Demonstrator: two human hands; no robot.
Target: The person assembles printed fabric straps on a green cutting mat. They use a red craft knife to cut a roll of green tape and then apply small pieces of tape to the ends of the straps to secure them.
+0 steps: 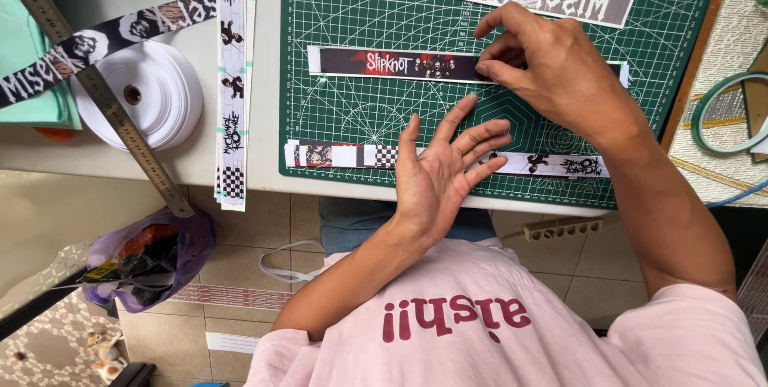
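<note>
In the middle of the frame, the right hand (548,59) presses its fingertips on the dark printed strip (400,64), pinning it flat on the green cutting mat (640,51), apparently so it cannot slide or curl. The left hand (444,167) hovers just below it, fingers spread, holding nothing. It lies over a second printed strip (552,165) along the mat's lower edge. At the upper left, a steel ruler (104,95) rests across a white tape roll (156,95).

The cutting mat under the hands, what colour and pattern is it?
The cutting mat is dark green with a pale grid and curved guide lines, seen in the head view.
</note>
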